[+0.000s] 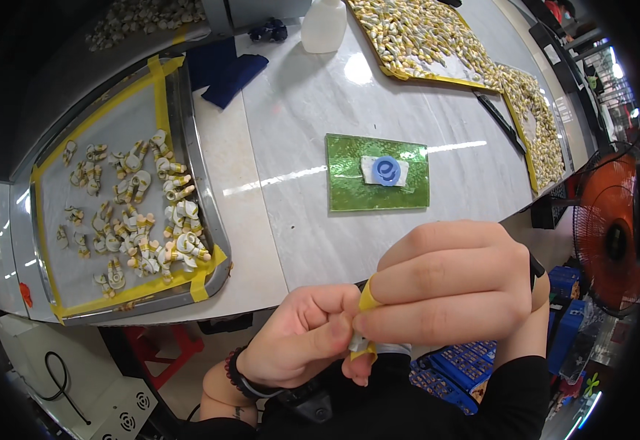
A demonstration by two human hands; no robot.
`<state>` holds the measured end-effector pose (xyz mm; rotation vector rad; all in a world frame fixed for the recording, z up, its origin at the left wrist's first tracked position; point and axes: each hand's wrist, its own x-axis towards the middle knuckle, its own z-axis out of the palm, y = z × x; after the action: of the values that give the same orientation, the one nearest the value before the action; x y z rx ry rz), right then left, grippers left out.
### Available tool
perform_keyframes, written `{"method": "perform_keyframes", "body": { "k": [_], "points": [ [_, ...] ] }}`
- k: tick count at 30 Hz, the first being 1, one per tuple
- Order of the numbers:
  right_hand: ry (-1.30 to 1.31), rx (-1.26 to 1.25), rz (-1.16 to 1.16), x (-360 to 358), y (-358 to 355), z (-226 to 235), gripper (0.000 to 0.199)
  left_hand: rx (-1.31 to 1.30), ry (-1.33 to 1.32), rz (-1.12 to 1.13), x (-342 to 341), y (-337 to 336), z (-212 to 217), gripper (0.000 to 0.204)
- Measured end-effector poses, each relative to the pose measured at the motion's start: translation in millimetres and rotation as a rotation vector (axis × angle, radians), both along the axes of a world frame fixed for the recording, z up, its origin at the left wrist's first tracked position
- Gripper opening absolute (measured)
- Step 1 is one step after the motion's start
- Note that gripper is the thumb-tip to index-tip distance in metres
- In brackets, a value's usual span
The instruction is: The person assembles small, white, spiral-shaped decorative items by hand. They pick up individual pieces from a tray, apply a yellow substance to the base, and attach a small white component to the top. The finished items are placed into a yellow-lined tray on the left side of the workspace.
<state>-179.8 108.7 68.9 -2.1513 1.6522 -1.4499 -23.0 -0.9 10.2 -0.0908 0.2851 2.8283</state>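
Note:
Close to my body, at the lower middle, both hands meet in a pinch around a small whitish piece [359, 342], mostly covered by fingers. My left hand [302, 337], with a dark beaded bracelet at the wrist, grips it between thumb and fingers. From the right, my right hand [452, 282] reaches over with its fingers closed at the same piece. Yellow wrapping [368, 299] shows at the fingertips; what it is exactly I cannot tell. Beyond the hands lies a green glass-like plate [346, 198] bearing a white pad [368, 176] with a blue round blob [387, 171].
On the left, a yellow-taped tray [221, 275] holds several small white-and-yellow figure parts [140, 235]. At the back stand a white bottle [324, 28] and trays of many small yellowish pieces [415, 37]. A black pen-like tool [499, 121], dark blue cloth [236, 79] and an orange fan [606, 227] are around.

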Motion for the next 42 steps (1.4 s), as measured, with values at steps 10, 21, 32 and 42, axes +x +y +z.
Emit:
{"method": "perform_keyframes", "body": {
  "k": [10,21,32,42],
  "points": [
    [0.027,0.057,-0.047,-0.5,4.5,3.2,0.013,-0.043,-0.029,-0.015,-2.1,-0.7,4.0,0.03],
    [-0.172,0.196,-0.183,5.2,11.9,2.9,0.019,-0.06,-0.025,-0.067,-7.2,-5.2,1.6,0.034],
    [-0.186,0.185,-0.109,4.7,19.7,4.7,0.017,-0.051,0.011,-0.004,-2.8,0.0,-5.0,0.044],
    [-0.057,-0.005,-0.064,11.8,28.8,2.6,0.018,-1.197,0.305,0.521,0.2,-6.7,7.7,0.039]
  ]
}}
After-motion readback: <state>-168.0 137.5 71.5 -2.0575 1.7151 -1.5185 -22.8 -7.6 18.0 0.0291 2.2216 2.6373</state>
